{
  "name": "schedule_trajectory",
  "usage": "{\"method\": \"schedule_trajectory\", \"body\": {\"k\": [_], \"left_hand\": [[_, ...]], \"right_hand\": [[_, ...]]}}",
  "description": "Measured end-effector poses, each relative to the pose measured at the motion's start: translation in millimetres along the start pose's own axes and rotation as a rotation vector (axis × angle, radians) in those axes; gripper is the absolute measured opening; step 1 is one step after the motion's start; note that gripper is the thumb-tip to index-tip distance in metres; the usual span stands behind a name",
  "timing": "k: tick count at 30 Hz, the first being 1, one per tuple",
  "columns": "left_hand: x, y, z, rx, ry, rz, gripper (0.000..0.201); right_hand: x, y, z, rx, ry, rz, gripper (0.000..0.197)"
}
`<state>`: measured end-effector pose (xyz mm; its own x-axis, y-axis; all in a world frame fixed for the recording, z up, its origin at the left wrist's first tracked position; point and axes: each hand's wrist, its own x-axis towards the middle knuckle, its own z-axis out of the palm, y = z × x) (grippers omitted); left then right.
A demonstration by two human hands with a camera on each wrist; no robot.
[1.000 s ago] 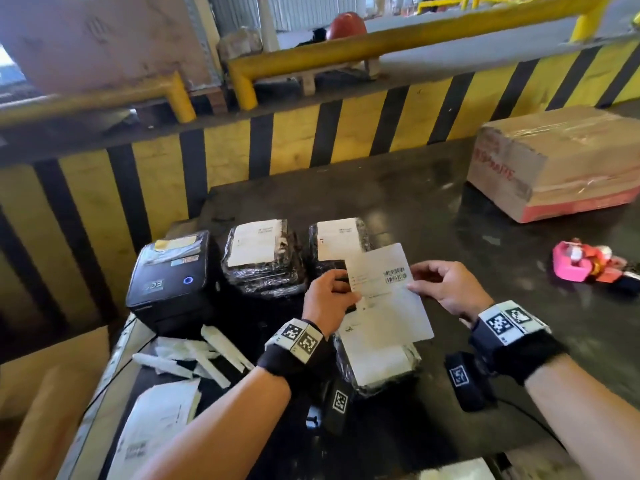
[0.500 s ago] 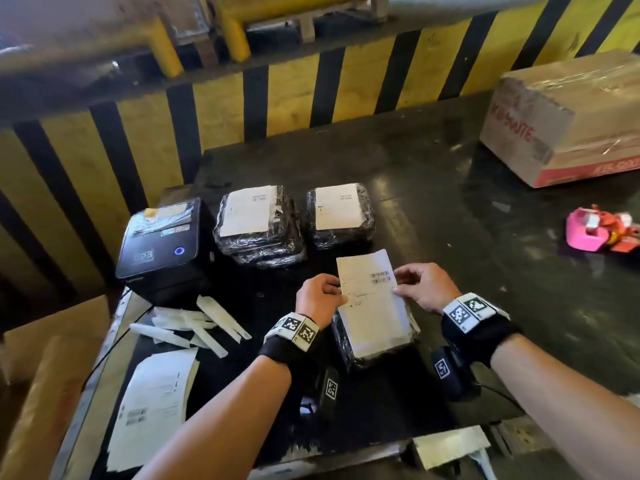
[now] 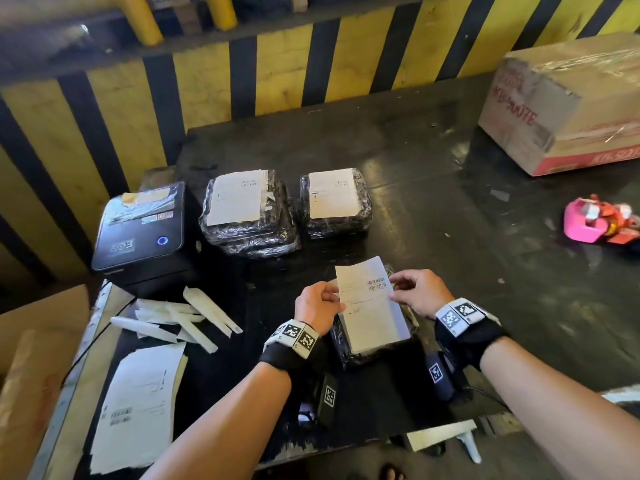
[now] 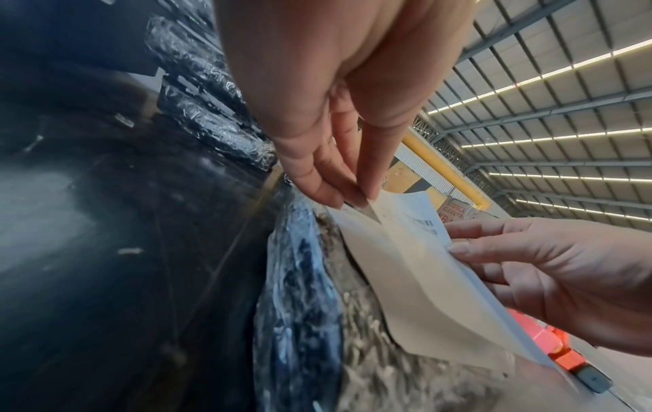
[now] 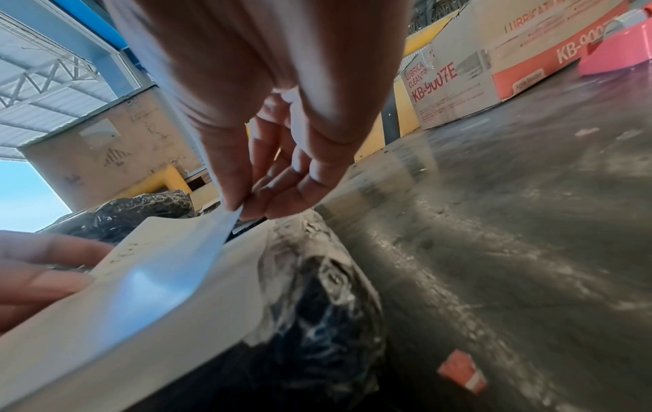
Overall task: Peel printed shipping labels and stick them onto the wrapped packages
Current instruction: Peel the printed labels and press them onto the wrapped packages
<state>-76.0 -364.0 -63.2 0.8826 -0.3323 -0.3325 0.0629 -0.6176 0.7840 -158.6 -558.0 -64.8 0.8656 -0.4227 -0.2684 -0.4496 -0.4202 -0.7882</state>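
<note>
A white shipping label (image 3: pixel 370 306) with a barcode lies over a black plastic-wrapped package (image 3: pixel 375 355) near the table's front edge. My left hand (image 3: pixel 320 304) pinches the label's left edge, and my right hand (image 3: pixel 414 292) pinches its right edge by the barcode. The label's near end lies on the package; its far end is lifted. In the left wrist view my left hand (image 4: pixel 347 200) pinches the label (image 4: pixel 420 292) above the package (image 4: pixel 303 320). In the right wrist view my right hand (image 5: pixel 247 209) pinches the label (image 5: pixel 158 278). Two labelled wrapped packages (image 3: pixel 247 209) (image 3: pixel 334 202) sit further back.
A black label printer (image 3: pixel 140 237) stands at the left, with peeled backing strips (image 3: pixel 176 318) and a printed sheet (image 3: pixel 136 408) in front of it. A taped cardboard box (image 3: pixel 568 102) is at the back right, a pink tape dispenser (image 3: pixel 588 221) nearer. A yellow-black striped barrier (image 3: pixel 214 77) runs behind the table.
Both hands have lowered the label onto the near package, and its near end now lies on the wrap. The head view has tilted downward.
</note>
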Motion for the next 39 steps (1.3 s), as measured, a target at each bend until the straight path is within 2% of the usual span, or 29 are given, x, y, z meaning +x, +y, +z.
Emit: {"method": "schedule_trajectory", "body": {"k": [10, 26, 33, 35, 39], "left_hand": [[0, -6, -1, 0.021, -0.004, 0.003, 0.029], [-2, -4, 7, 0.082, 0.023, -0.018, 0.027], [-5, 5, 10, 0.197, 0.037, -0.029, 0.026], [-6, 7, 11, 0.247, 0.037, -0.024, 0.029], [-8, 11, -1, 0.446, 0.033, 0.007, 0.042]], "right_hand": [[4, 2, 6, -0.019, -0.029, -0.006, 0.026], [0, -2, 11, -0.070, 0.022, -0.029, 0.031], [-1, 6, 28, -0.137, 0.136, -0.064, 0.047], [0, 11, 26, -0.150, 0.165, -0.025, 0.052], [3, 20, 21, -0.209, 0.124, 0.025, 0.055]]}}
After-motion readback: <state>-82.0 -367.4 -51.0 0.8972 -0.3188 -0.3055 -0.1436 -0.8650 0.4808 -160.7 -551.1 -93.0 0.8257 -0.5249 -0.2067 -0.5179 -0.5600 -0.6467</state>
